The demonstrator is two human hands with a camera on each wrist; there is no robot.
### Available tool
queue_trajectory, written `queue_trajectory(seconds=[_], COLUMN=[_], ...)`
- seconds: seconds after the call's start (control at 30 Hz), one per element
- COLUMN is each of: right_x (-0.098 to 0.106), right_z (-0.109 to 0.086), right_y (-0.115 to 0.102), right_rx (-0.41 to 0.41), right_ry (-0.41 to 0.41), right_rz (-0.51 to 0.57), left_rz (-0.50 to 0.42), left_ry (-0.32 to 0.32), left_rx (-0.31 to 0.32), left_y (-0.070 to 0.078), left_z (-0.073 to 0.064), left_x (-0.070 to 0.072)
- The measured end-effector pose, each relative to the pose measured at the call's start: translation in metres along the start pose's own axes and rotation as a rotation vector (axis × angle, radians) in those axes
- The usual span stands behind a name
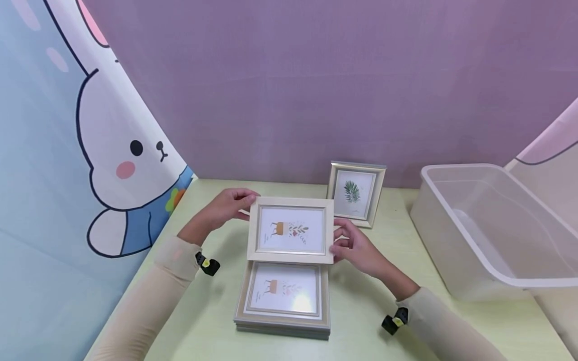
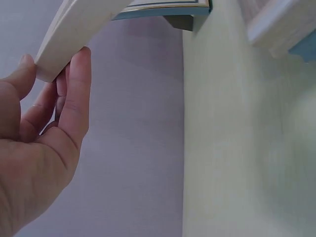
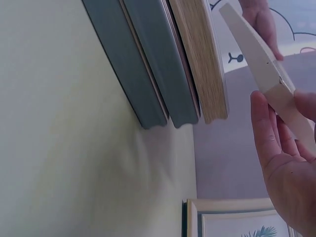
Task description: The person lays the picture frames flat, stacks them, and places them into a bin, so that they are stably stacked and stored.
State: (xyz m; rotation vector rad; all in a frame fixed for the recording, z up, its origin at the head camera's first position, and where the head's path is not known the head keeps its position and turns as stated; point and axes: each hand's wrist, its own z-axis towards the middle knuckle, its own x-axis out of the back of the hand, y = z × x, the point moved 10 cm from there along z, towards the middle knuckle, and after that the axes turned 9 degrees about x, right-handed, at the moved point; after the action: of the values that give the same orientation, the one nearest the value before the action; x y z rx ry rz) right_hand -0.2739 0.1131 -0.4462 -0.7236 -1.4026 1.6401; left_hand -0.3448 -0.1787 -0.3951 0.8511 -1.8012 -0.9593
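A cream picture frame (image 1: 291, 201) with a print of a plant in an orange pot is held up between both hands, tilted above a stack of frames. My left hand (image 1: 230, 206) grips its upper left corner, thumb on one side and fingers on the other. On the opposite edge, my right hand (image 1: 356, 248) pinches the lower right part; the right wrist view shows the thumb and fingers on either face of the cream frame (image 3: 266, 74). Below lies the stack of picture frames (image 1: 283, 321), its top one bearing a similar print. Side edges of the stacked frames (image 3: 163, 64) show in the right wrist view.
Behind, a picture frame with a green leaf print (image 1: 356, 193) stands upright near the purple backdrop (image 1: 289, 90). A translucent plastic bin (image 1: 456, 240) sits at the right of the pale green table (image 1: 379, 291). A cloth with a cartoon rabbit (image 1: 122, 135) hangs at the left.
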Motion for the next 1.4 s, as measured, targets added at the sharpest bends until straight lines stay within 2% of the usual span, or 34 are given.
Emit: queue_trajectory(seconds=[0.2,0.63,0.93,1.23,1.4], right_x=[-0.008,-0.030,-0.040,-0.047,-0.051], right_z=[-0.009,-0.030,-0.043,-0.051,-0.055], right_y=[0.003,0.007,0.007,0.011,0.011], right_rx=[-0.035,-0.166,-0.229,-0.264,-0.282], right_ry=[-0.017,-0.054,-0.053,-0.045,-0.041], right_rz=[0.018,0.008,0.013,0.035,0.047], left_rz=[0.023,0.023,0.017,0.033,0.058], left_ry=[-0.036,-0.103,-0.170,-0.191,-0.199], left_rx=[0.051,0.187,0.206,0.239,0.240], left_y=[-0.015,-0.041,-0.052,-0.065,-0.067], left_z=[-0.003,-0.011,-0.015,-0.016,-0.019], left_x=[-0.005,-0.017,-0.027,-0.032,-0.034])
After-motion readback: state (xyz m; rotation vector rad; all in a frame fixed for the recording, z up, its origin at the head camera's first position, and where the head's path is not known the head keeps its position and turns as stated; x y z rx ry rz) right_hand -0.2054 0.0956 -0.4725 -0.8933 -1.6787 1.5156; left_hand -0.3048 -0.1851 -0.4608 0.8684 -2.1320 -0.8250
